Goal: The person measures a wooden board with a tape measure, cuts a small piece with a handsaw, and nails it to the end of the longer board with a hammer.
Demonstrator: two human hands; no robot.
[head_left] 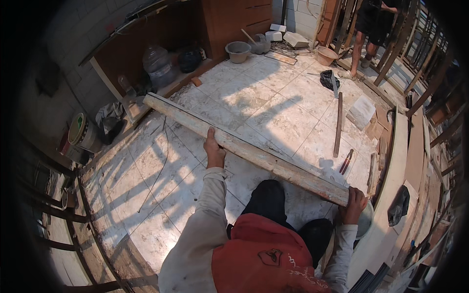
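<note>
White-smeared tile floor (pixel 266 100), grey block wall (pixel 85 41), hands (pixel 215 151) holding timber (pixel 264 159)

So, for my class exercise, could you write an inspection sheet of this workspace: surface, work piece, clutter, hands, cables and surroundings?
Surface: pale tiled floor, stained, in mixed sun and shadow.
Work piece: long, worn wooden beam, held slantwise above the floor.
Clutter: red-handled tool, narrow wooden strip and black plastic bag on the floor; grey basin further back.
Hands: left hand grips the beam partway along, thumb on top; right hand grips its near right end.
Cables: thin dark strand curves over the tiles at left; cannot tell whether it is a cable.
Surroundings: brown cabinet at the back; another person at upper right, among upright poles.
</note>
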